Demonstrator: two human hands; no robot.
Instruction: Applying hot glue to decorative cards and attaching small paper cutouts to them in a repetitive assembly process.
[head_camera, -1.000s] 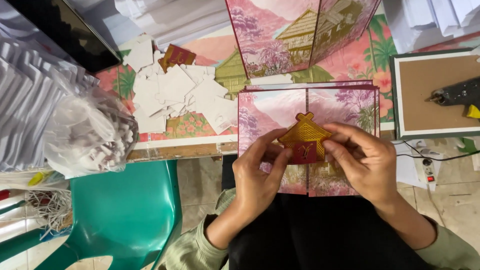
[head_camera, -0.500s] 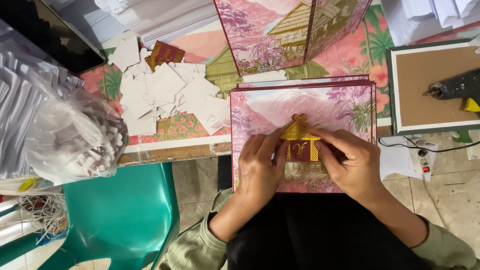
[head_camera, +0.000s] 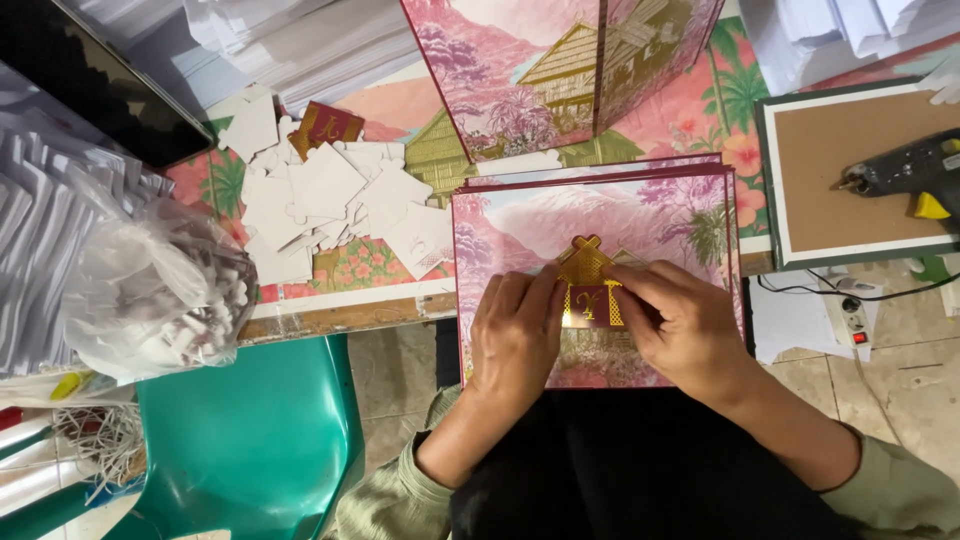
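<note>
A small gold and maroon house-shaped paper cutout (head_camera: 587, 282) lies flat on a pink printed card (head_camera: 600, 215) that rests on my lap and the table edge. My left hand (head_camera: 515, 335) presses the cutout's left side with its fingertips. My right hand (head_camera: 680, 325) presses its right side. Both hands lie flat on the card, fingers together over the cutout. More cards of the same print are stacked under the top one.
White die-cut paper pieces (head_camera: 330, 200) are scattered on the table to the left, beside a plastic bag of scraps (head_camera: 150, 290). A black glue gun (head_camera: 905, 175) lies on a framed brown board (head_camera: 865, 165). An upright printed panel (head_camera: 560, 70) stands behind. Below left: a green plastic chair (head_camera: 250, 440).
The card with the cutout has come down and nearer to me. My hands have gone from holding the cutout above the card to pressing it flat onto it.
</note>
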